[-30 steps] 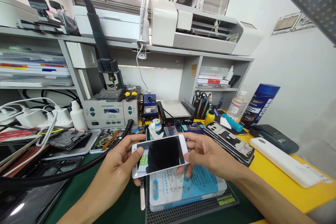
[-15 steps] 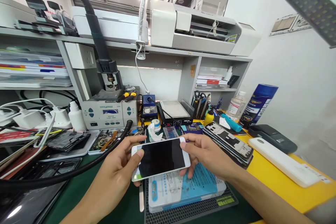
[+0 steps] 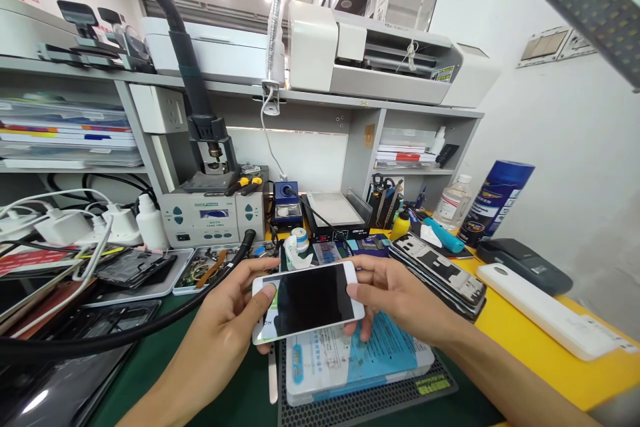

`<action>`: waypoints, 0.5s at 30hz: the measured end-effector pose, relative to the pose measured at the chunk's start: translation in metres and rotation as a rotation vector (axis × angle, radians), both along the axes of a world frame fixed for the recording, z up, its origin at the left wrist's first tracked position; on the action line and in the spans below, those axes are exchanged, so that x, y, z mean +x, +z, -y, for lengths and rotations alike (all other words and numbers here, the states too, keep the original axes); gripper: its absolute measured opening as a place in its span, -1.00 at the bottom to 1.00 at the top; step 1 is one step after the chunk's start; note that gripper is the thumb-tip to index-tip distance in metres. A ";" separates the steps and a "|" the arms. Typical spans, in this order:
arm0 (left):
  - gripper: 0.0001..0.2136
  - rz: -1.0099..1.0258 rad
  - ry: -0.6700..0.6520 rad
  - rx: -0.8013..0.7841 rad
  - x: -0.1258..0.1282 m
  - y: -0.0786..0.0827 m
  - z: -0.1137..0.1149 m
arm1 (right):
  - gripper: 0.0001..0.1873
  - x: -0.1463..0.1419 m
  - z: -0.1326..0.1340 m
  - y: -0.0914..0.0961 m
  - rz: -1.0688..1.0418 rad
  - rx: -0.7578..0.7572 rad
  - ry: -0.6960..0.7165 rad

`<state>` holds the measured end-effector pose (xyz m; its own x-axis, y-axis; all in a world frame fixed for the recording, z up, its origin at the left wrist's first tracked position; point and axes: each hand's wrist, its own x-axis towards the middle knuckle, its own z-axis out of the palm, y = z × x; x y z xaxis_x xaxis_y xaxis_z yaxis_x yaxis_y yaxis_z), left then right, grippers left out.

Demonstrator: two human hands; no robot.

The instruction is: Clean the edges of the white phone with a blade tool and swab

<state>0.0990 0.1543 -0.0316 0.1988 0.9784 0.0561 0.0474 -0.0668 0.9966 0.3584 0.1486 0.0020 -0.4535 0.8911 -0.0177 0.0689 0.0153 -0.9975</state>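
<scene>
Bench view from my head cam: green-topped workbench (image 3: 150, 373) is crowded, with a white cutting plotter (image 3: 370, 53) on the shelf above and a grey hot-air rework station (image 3: 213, 213) at the back left. A thick black hose (image 3: 125, 333) sweeps in from the left edge towards the station. Near the front sits a black perforated mat (image 3: 370, 397) with a blue-and-white packet (image 3: 360, 360) lying flat on it. The white smartphone (image 3: 310, 300) is held in the air just above that packet, at centre frame, dark screen up. Its long axis runs left to right, the right end tipped slightly away from me. My left hand (image 3: 225, 327) grips the left short end and my right hand (image 3: 395, 297) grips the right short end, so both are on it and neither is nearer. Fingers of both hands are closed around the phone: left thumb (image 3: 267, 293) on the glass by the left end, right thumb (image 3: 353, 290) on the top right corner, the other fingers curled underneath. A green-printed sticker (image 3: 273, 320) shows at the lower left of the screen. Hard to make out: the sticker text is partly under my thumb, the phone's underside and the fingertips below it are hidden, and the packet print is too small to read. The pale strip (image 3: 273, 380) beside the mat I can't identify.
</scene>
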 end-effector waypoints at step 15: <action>-0.63 0.084 -0.061 0.058 0.003 -0.001 -0.003 | -0.28 0.007 -0.001 -0.005 0.062 0.014 0.014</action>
<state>0.1016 0.1570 -0.0330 0.2502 0.9593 0.1312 -0.0417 -0.1247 0.9913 0.3651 0.1496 -0.0031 -0.4645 0.8849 -0.0340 0.1304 0.0304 -0.9910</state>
